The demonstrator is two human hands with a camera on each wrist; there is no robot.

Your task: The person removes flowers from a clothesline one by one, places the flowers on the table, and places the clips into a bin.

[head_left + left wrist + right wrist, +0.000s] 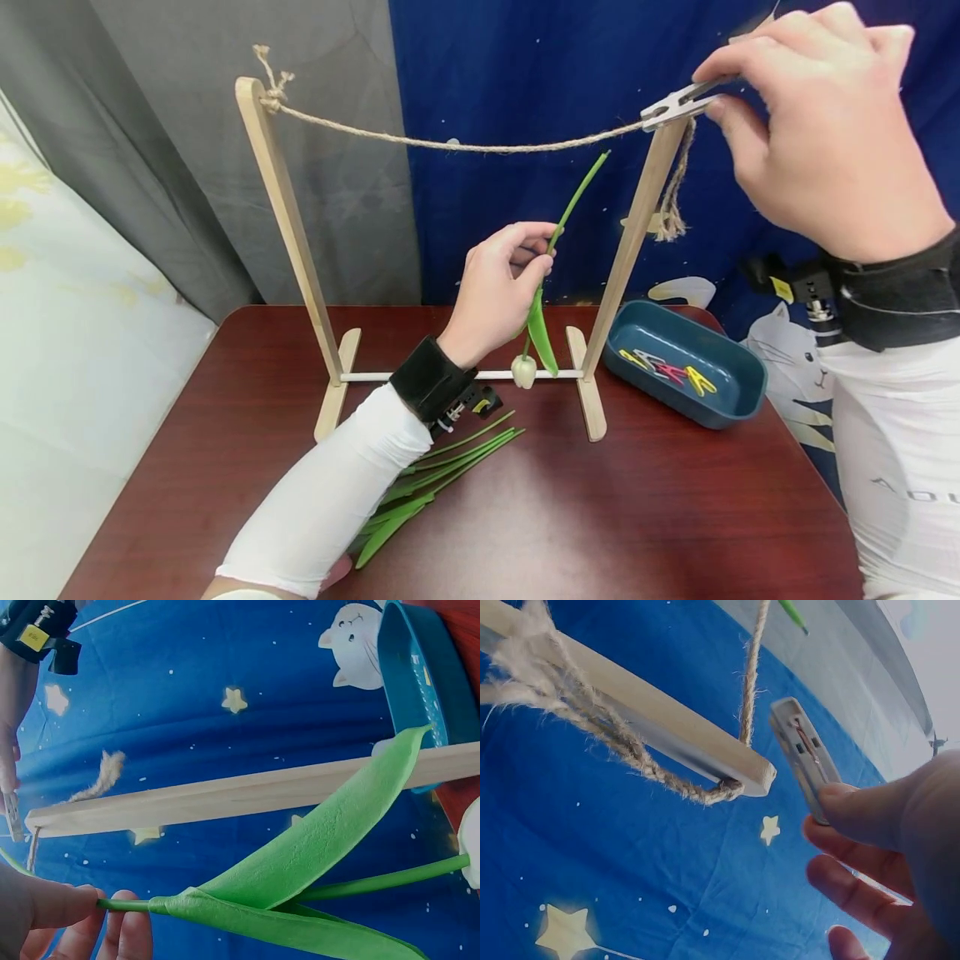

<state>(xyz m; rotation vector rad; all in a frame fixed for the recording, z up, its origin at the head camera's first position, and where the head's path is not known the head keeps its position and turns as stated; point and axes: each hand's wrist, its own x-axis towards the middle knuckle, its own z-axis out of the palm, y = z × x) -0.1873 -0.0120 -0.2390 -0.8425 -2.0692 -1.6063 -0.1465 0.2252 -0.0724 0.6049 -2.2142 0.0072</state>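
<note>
My left hand (498,287) pinches the green stem of an artificial white tulip (524,372), which hangs head down with its cut end pointing up toward the rope. Two long green leaves (322,817) spread from that stem in the left wrist view. My right hand (817,125) holds a whitish-grey clothespin (670,108) by its handle ends between thumb and finger. In the head view the clothespin overlaps the right end of the twine rope (480,148), near the top of the wooden post; the right wrist view shows its tip apart from the post end.
The rope spans a wooden stand (288,225) on a dark red table (637,517). A blue-green tray (738,392) with several yellow, red and white clothespins stands at right. More green stems (450,467) lie beneath my left forearm. Blue and grey curtains hang behind.
</note>
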